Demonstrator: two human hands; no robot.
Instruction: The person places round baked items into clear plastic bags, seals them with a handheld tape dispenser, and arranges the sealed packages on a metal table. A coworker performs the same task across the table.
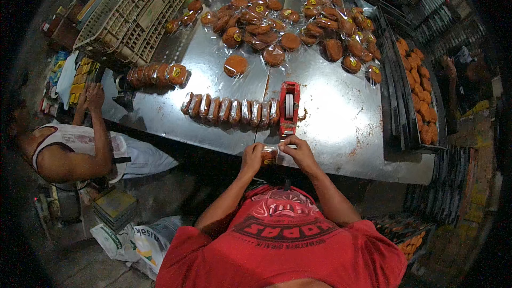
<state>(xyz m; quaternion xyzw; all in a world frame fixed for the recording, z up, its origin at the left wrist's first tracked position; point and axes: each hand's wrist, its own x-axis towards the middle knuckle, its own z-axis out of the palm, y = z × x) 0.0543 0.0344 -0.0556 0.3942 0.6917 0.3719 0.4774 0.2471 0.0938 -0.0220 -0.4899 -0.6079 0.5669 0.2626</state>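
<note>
Near the table's front edge, my left hand (252,159) grips a brown bun in clear plastic wrap (269,155) by its left side. My right hand (298,153) pinches the wrap at the bun's right end, thumb and forefinger together. Just beyond my right hand stands a red tape dispenser (289,106) with a pale roll in it. To its left runs a row of wrapped buns (230,111) standing on edge, side by side. Farther back lies a heap of wrapped buns (256,20), many with yellow stickers. One wrapped bun (235,66) rests apart before the heap.
A metal table (328,128) bears it all. At the right, black trays (394,84) are stacked, the top one holding unwrapped buns (418,88). A plastic crate (132,20) stands back left, near a second wrapped row (158,76). Another person (76,152) works at the left.
</note>
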